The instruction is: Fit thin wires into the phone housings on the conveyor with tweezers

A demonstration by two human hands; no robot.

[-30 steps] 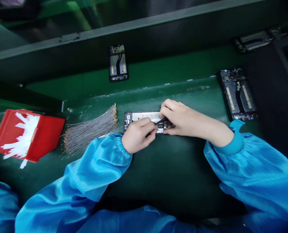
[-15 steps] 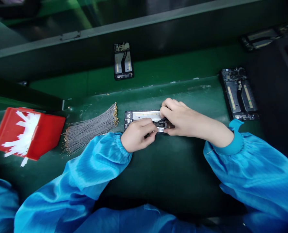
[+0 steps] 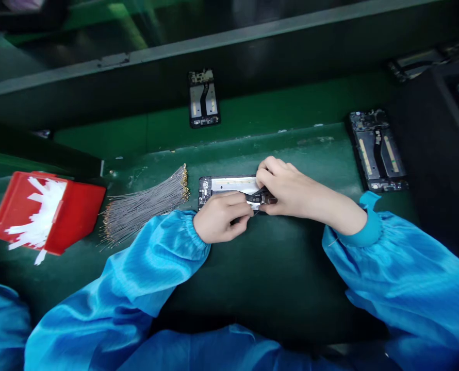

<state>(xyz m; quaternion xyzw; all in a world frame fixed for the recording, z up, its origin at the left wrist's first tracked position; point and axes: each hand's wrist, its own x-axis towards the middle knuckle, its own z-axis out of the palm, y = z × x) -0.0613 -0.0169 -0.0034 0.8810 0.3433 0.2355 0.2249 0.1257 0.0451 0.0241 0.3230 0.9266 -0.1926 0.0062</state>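
Observation:
An opened phone [image 3: 233,183] lies sideways on the green bench, its metal inner plate and small circuit parts showing. Over its lower edge, my left hand [image 3: 225,216] has thumb and forefinger pinched together; whatever they hold is too small to make out. My right hand [image 3: 281,186] covers the phone's right end, fingers bent and closed down on it, and hides what they grip. Between the two hands shows a dark narrow strip [image 3: 256,196], perhaps a flex cable or a tool. Left of the phone lies a bundle of thin grey cables [image 3: 148,201] with gold-coloured ends.
A red bin [image 3: 77,214] with white paper strips [image 3: 39,214] stands at the left. Other opened phones lie at the back [image 3: 203,100] and at the right [image 3: 378,149], beside a black box [image 3: 426,118]. Another person's blue sleeve [image 3: 3,324] shows at lower left.
Both hands stay over the phone with only slight finger movement. The view has shifted a little, so the back phone appears farther right and the right-hand phone slightly farther left.

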